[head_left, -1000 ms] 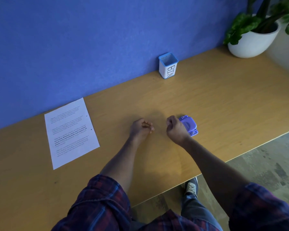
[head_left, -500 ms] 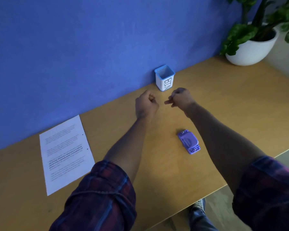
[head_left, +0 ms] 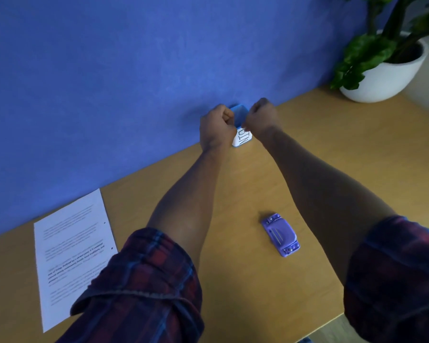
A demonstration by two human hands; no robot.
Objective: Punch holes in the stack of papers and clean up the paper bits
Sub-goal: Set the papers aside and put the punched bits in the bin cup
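Observation:
A small white bin with a blue rim stands at the foot of the blue wall. Both fists hover over its opening. My left hand is at the bin's left side and my right hand at its right, each with the fingers curled tight. Whatever is inside the fists is hidden. A purple hole punch lies on the wooden table between my forearms, nearer the front edge. The stack of papers lies flat at the left, with two punched holes along its right edge.
A white pot with a green plant stands at the table's back right corner. The blue wall runs along the table's far edge. The front edge and floor show at the lower right.
Both closed hands have moved away from the table's middle, past the hole punch, up to the bin. The punch and the papers stayed where they were.

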